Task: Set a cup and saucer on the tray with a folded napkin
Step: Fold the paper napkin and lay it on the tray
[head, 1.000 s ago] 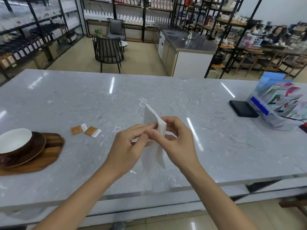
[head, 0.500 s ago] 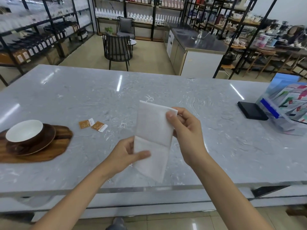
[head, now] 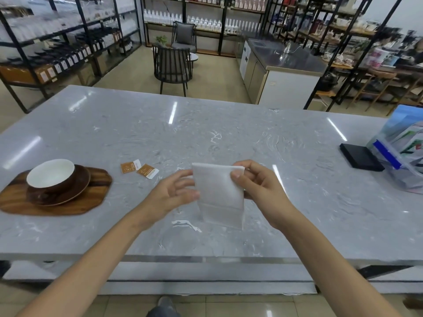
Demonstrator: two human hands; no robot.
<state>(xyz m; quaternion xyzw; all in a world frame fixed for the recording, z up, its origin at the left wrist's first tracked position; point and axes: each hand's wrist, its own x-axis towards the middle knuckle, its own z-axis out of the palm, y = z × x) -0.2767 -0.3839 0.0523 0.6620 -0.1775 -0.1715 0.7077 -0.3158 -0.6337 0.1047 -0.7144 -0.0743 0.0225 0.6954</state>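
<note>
A white paper napkin (head: 218, 193) hangs flat above the marble counter, with a fold line low across it. My right hand (head: 258, 186) pinches its top right corner between thumb and fingers. My left hand (head: 174, 194) is at the napkin's left edge, fingers spread and blurred, touching the edge without a clear grip. At the far left a wooden tray (head: 91, 200) carries a brown saucer (head: 80, 188), and on the saucer stands a brown cup (head: 51, 176) with a white inside.
Two small orange sachets (head: 139, 169) lie on the counter (head: 229, 138) between tray and napkin. A black flat box (head: 359, 156) and a clear bag of printed packets (head: 402, 161) sit at the right edge. Chairs and shelving stand beyond the counter.
The napkin went from bunched between both hands to hanging flat. My left hand slid from its lower edge up to the left side. The view shifted, bringing the tray further in.
</note>
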